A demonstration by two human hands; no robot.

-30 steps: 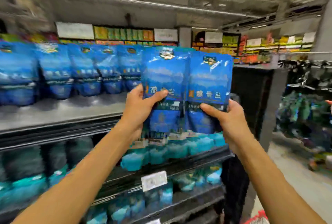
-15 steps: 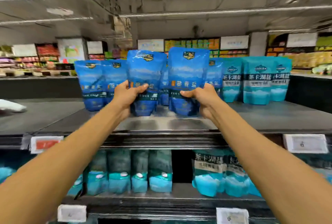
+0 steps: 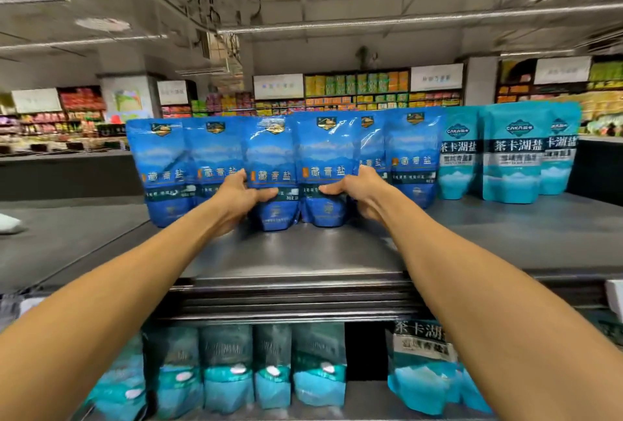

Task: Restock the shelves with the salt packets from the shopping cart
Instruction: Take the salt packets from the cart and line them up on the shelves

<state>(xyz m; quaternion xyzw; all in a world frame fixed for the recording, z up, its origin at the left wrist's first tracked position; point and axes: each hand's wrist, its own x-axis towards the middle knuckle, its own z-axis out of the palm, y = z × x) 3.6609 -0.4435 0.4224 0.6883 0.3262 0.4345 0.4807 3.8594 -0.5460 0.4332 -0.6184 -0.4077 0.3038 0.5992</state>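
Note:
Two dark blue salt packets stand upright side by side on the top shelf (image 3: 303,252). My left hand (image 3: 237,196) grips the left packet (image 3: 271,157) at its lower left, thumb across the front. My right hand (image 3: 359,193) grips the right packet (image 3: 327,154) at its lower right edge. Both packets touch the shelf surface and stand in line with several matching blue packets (image 3: 161,164) to either side. The shopping cart is out of view.
Teal salt packets (image 3: 512,154) stand on the same shelf to the right. More teal packets (image 3: 273,370) fill the shelf below. A white object (image 3: 10,223) lies at the far left. Other store aisles stretch behind.
Both hands have pushed the two blue packets forward and down onto the top shelf, into the row of blue packets. The view has come closer to the shelf.

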